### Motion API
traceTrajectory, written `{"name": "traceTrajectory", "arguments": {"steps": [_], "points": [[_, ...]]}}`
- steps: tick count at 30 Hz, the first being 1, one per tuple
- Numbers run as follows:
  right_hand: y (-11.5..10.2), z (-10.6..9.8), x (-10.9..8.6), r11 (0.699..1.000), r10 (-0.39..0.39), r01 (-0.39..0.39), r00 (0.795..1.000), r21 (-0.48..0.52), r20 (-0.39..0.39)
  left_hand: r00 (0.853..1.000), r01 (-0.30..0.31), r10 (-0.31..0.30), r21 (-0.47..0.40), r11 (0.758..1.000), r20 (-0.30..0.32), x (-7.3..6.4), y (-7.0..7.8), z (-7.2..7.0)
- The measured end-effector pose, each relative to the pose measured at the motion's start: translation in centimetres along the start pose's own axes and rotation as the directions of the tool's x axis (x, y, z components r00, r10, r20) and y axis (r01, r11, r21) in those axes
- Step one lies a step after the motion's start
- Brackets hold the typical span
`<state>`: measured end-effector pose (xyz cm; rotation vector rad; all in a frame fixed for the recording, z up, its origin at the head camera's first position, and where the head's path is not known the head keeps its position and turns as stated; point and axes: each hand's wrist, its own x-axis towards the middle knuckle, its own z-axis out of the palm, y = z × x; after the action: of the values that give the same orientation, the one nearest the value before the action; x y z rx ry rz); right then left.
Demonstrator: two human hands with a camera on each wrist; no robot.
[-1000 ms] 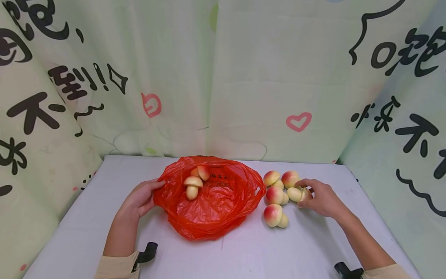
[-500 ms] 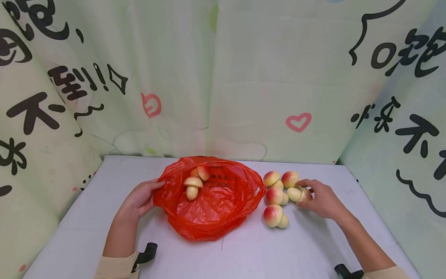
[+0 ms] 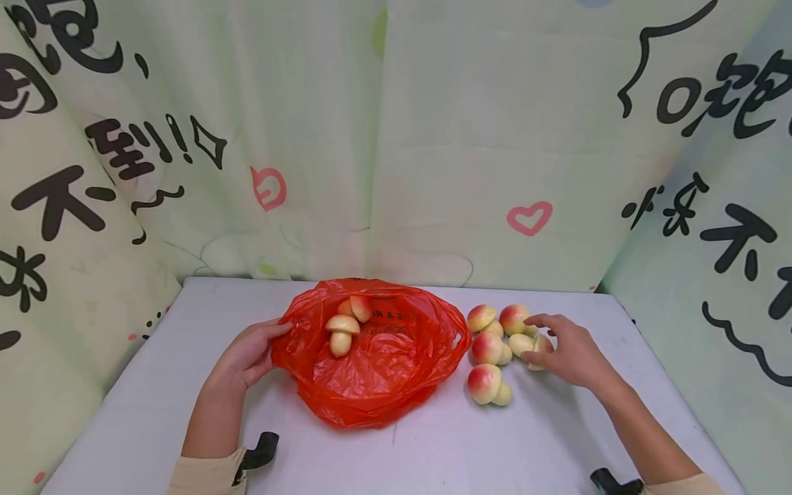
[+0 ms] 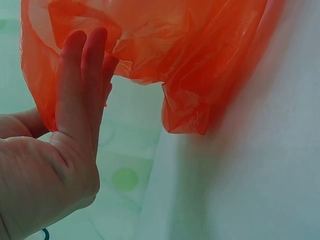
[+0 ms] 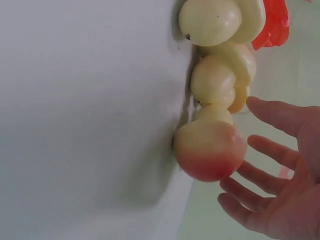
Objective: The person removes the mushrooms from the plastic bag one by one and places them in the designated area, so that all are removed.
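Back cloth [image 3: 433,103]: pale green, hung in soft vertical folds
Left cloth [image 3: 80,357]: angled inward, pale green, large black characters [image 3: 58,199]
Right cloth [image 3: 668,309]: angled likewise, bluer, also lettered in black
Heart [image 3: 530,218]: pink outline, low on the back cloth
Table [image 3: 445,457]: white, far edge near the back cloth
Light: soft, even, faint shadows on the table

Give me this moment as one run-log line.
left hand: holding red bag | right hand: spread beside loose mushrooms, no grip seen | inside bag: two bagged mushrooms visible
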<state>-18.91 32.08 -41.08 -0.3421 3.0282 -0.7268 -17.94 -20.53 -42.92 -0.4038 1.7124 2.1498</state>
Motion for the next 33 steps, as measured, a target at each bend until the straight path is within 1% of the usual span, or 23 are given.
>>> {"name": "traceTrajectory", "arguments": {"steps": [5,11,15,17,24,27,33], "points": [[-1.6,-0.1,0.0,1.000,0.014,-0.013,1.000,0.017,-0.028,1.000,-0.005,0.005,0.000,1.000,0.000,0.0,0.0,0.0],[-3.6,-0.2,0.1,0.998,-0.026,0.032,0.995,0.058,-0.100,1.000,-0.008,0.008,0.005,1.000,0.003,0.0,-0.1,0.0],[-4.8,0.0,0.5,0.994,-0.058,0.069,0.990,0.082,-0.132,1.000,-0.006,0.006,0.000,1.000,0.005,0.0,0.0,0.0],[-5.4,0.1,0.7,0.993,-0.061,0.074,0.989,0.094,-0.133,1.000,-0.005,0.005,-0.004,1.000,0.007,0.0,0.0,0.0],[-7.1,0.5,1.2,0.986,-0.029,0.043,0.995,0.159,-0.092,1.000,0.000,0.000,-0.025,1.000,0.009,0.0,0.0,-0.1],[-7.7,0.8,1.5,0.983,-0.039,0.055,0.995,0.175,-0.089,1.000,0.003,-0.003,-0.024,1.000,0.008,0.1,0.0,-0.1],[-8.7,1.5,2.1,0.976,-0.095,0.113,0.990,0.187,-0.102,1.000,0.008,-0.008,-0.027,1.000,0.006,0.1,0.0,-0.1]]}}
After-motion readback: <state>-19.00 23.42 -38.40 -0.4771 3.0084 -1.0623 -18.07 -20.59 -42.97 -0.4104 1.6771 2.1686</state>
